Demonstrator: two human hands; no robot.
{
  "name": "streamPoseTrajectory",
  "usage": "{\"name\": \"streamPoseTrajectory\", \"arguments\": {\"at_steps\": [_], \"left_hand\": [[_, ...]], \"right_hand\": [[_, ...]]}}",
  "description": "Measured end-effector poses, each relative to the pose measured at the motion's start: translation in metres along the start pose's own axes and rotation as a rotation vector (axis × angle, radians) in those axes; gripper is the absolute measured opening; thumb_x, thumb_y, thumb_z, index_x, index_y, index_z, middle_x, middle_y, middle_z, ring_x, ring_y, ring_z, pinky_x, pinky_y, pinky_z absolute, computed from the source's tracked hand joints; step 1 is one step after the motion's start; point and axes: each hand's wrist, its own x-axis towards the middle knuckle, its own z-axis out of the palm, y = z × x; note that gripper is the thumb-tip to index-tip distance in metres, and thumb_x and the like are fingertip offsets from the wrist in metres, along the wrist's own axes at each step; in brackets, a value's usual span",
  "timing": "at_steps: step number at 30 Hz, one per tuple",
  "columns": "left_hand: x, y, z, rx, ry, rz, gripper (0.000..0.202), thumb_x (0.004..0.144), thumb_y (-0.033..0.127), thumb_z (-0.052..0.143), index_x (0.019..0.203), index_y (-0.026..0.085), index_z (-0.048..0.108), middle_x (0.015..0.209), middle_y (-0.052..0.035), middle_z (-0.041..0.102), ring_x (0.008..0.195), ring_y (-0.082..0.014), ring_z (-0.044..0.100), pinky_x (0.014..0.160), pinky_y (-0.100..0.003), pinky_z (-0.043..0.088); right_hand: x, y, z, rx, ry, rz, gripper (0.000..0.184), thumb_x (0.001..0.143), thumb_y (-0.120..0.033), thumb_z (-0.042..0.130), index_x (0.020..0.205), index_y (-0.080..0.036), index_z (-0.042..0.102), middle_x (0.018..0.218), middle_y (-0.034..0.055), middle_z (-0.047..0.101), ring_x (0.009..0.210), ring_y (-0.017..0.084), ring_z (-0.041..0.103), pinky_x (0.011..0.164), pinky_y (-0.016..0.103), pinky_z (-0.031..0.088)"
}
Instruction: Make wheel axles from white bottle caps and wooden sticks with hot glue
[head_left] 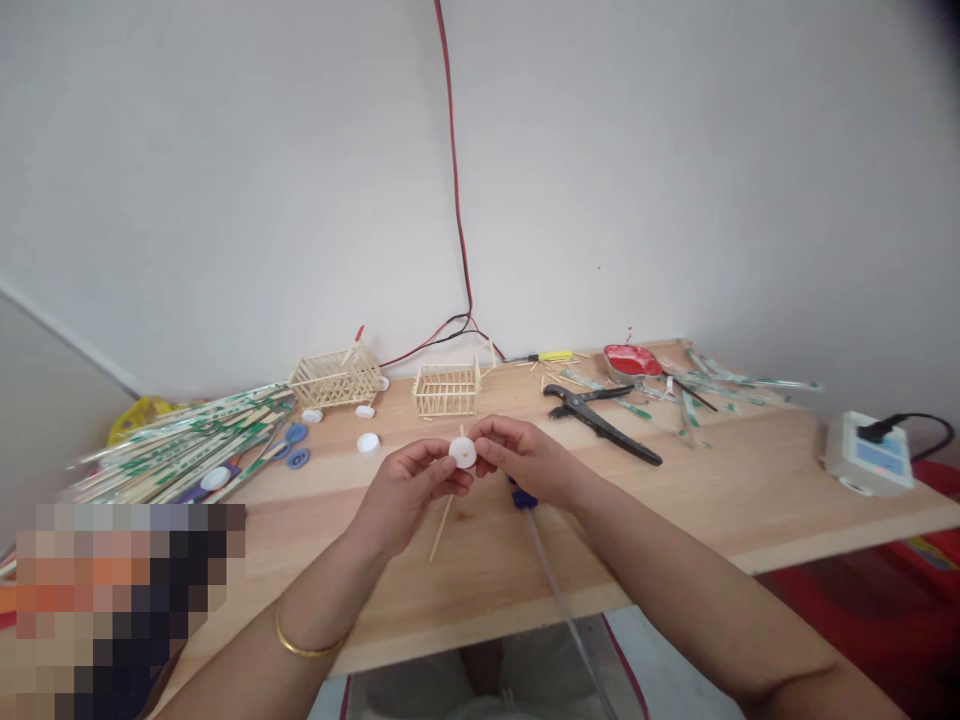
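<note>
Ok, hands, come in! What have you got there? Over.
Left hand and right hand both pinch the white cap above the table. Thin stick seems to run through it, pointing down. Black cutters lie apart to the right, nothing blocking.

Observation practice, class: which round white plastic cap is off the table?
The white cap between left hand and right hand; others lie on the wooden table.
</note>
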Motion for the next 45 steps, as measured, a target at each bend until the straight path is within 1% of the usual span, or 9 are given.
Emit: {"name": "streamPoseTrajectory", "arguments": {"at_steps": [5,8,12,19,26,31,35,39,45], "left_hand": [[0.000,0.001,-0.002,0.009,0.011,0.017,0.016,0.078,0.024,0.066,0.089,0.012,0.064,0.082,-0.0060,0.070,0.073,-0.0123,0.064,0.070,-0.025,0.051],[0.000,-0.001,-0.003,0.036,0.003,0.036,0.016,0.077,0.025,0.067,0.087,0.013,0.063,0.080,-0.0048,0.069,0.073,-0.0130,0.064,0.071,-0.027,0.052],[0.000,-0.002,-0.003,0.108,0.016,0.059,0.018,0.075,0.026,0.069,0.087,0.014,0.064,0.079,-0.0038,0.069,0.074,-0.0134,0.064,0.073,-0.028,0.052],[-0.001,0.002,-0.001,0.198,0.036,0.099,0.019,0.074,0.029,0.069,0.086,0.015,0.064,0.079,-0.0026,0.068,0.073,-0.0130,0.063,0.072,-0.028,0.052],[-0.004,0.005,0.005,0.364,0.087,0.156,0.017,0.075,0.028,0.066,0.083,0.014,0.063,0.074,-0.0027,0.065,0.071,-0.0130,0.061,0.071,-0.027,0.050],[-0.005,0.004,0.008,0.462,0.100,0.194,0.016,0.076,0.028,0.063,0.083,0.014,0.062,0.076,-0.0044,0.065,0.073,-0.0151,0.061,0.071,-0.028,0.049],[-0.005,0.001,0.006,0.635,0.134,0.273,0.015,0.076,0.028,0.062,0.084,0.016,0.061,0.082,-0.0051,0.064,0.076,-0.0156,0.060,0.071,-0.027,0.048],[-0.006,-0.002,0.007,0.758,0.201,0.334,0.012,0.077,0.027,0.061,0.083,0.017,0.060,0.080,-0.0034,0.062,0.074,-0.0143,0.058,0.068,-0.025,0.046],[-0.005,-0.004,0.008,0.806,0.261,0.355,0.009,0.077,0.027,0.059,0.079,0.017,0.059,0.074,-0.0012,0.061,0.068,-0.0127,0.056,0.064,-0.024,0.044]], "right_hand": [[0.003,0.001,0.004,0.051,-0.002,0.019,0.019,0.081,-0.032,0.062,0.092,-0.017,0.058,0.077,-0.0004,0.061,0.070,0.010,0.057,0.069,0.025,0.045],[0.002,0.003,0.006,0.076,-0.007,0.003,0.019,0.079,-0.030,0.065,0.091,-0.018,0.057,0.078,-0.0004,0.062,0.072,0.011,0.059,0.069,0.025,0.046],[0.000,0.007,0.006,0.120,-0.026,-0.008,0.020,0.078,-0.032,0.066,0.090,-0.019,0.055,0.081,0.0003,0.064,0.075,0.012,0.061,0.070,0.026,0.047],[0.002,0.010,0.006,0.106,-0.036,-0.024,0.023,0.078,-0.033,0.066,0.090,-0.018,0.054,0.082,0.0013,0.065,0.077,0.013,0.062,0.071,0.027,0.048],[0.001,0.008,0.008,-0.012,0.000,-0.013,0.021,0.079,-0.032,0.063,0.088,-0.017,0.052,0.080,0.0024,0.063,0.074,0.013,0.061,0.065,0.025,0.045],[0.000,0.007,0.010,-0.171,0.053,-0.003,0.014,0.077,-0.025,0.061,0.086,-0.017,0.054,0.074,0.0000,0.059,0.065,0.011,0.053,0.059,0.023,0.041],[0.000,0.008,0.012,-0.245,0.094,-0.025,0.011,0.074,-0.020,0.059,0.084,-0.018,0.055,0.072,-0.0020,0.055,0.062,0.009,0.047,0.057,0.022,0.038],[0.001,0.011,0.015,-0.274,0.114,-0.036,0.011,0.073,-0.021,0.058,0.083,-0.018,0.055,0.070,-0.0025,0.053,0.061,0.009,0.045,0.056,0.022,0.037],[0.002,0.010,0.018,-0.305,0.139,-0.035,0.009,0.072,-0.020,0.057,0.081,-0.018,0.055,0.070,-0.0023,0.054,0.061,0.010,0.046,0.058,0.022,0.039]]}}
